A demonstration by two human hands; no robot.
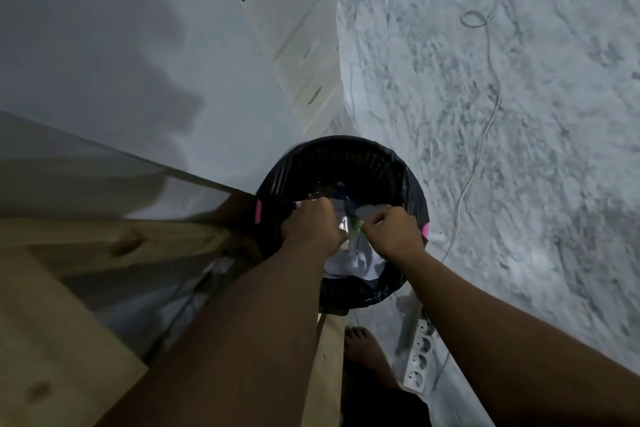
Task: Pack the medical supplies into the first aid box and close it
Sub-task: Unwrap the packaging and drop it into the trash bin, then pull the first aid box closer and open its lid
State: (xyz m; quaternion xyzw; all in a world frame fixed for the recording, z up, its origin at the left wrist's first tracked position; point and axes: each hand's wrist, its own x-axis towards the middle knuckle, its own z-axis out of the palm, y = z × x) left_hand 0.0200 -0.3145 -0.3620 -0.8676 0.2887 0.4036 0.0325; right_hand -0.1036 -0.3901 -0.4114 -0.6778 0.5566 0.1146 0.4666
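Now both hands over black bin (346,156): left hand (311,227) and right hand (393,236) equally near, fingers of each pinching clear packet (354,229) between them. Packet's long axis apparently near-far, blurred. First aid box out of view.

We identify an indoor room, probably a home: marbled floor (536,149), white wall (104,28), wooden furniture (52,305), lined waste bin (346,149), power strip (420,357).

- A black bin (346,159) with a dark liner stands on the floor at the centre of the frame (pink marks (258,211) on its rim).
- The mottled grey-white floor (554,149) fills the right side.
- A thin white cable (498,99) snakes down the upper right.
- A white power strip (420,357) lies at the lower right.
- A pale wooden desk (52,340) takes up the lower left.
- A white panel (277,28) at the top centre bears a handwritten "004".
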